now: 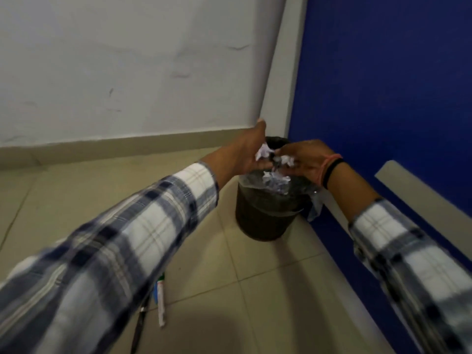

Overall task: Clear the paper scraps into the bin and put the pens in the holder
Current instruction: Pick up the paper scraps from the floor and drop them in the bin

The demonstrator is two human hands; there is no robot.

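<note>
— Which step?
— Scraps. Both hands, left hand (245,152) and right hand (304,159), fingers spread, spill paper scraps (277,178) over the black bin (265,213), mid-frame.
— Next?
— Probably the pens (161,302) (lower left, on the floor); no holder visible.

Pale beige tiled floor (255,290) below; scuffed white plaster wall (115,60) behind, beige skirting strip (102,146) along its base; deep blue panel (396,85) at right.
</note>
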